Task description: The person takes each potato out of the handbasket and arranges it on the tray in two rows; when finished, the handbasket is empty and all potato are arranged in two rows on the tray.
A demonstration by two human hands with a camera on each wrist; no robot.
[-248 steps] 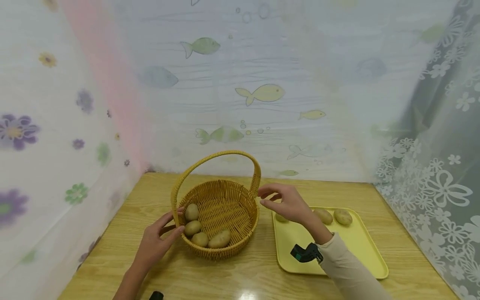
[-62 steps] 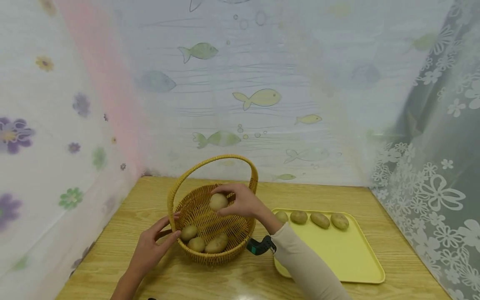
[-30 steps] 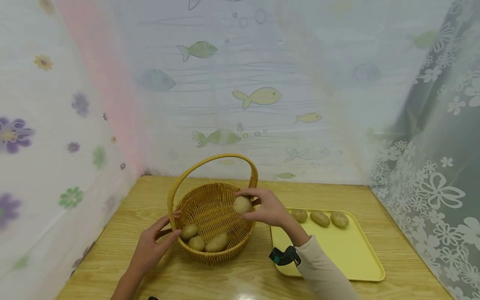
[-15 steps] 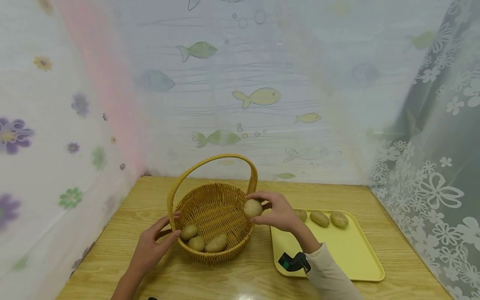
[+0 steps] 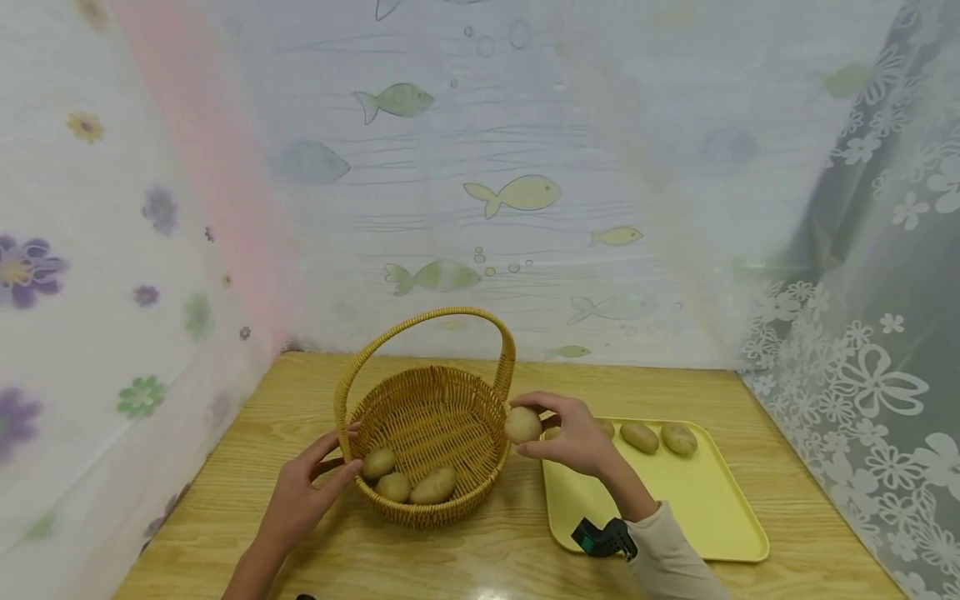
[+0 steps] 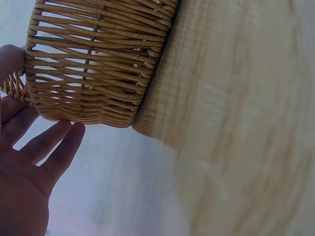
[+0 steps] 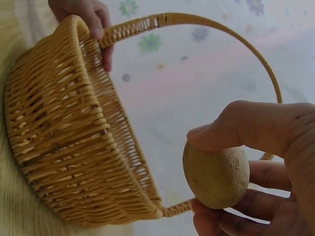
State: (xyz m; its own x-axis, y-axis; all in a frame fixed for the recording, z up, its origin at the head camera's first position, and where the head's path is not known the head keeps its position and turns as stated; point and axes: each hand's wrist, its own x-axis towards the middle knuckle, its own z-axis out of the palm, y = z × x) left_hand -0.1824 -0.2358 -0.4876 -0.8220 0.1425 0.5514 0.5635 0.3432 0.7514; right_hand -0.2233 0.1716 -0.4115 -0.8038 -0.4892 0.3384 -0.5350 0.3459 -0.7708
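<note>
Here, right of lower centre, a potato is pinched by the right hand, just right of the basket, whose left rim is held by the left hand.

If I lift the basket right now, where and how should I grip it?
I'd take the top of the handle, coming from above: it arches high over the open basket, and nothing touches that stretch.

Two potatoes on the tray partly hidden behind the right hand
</note>
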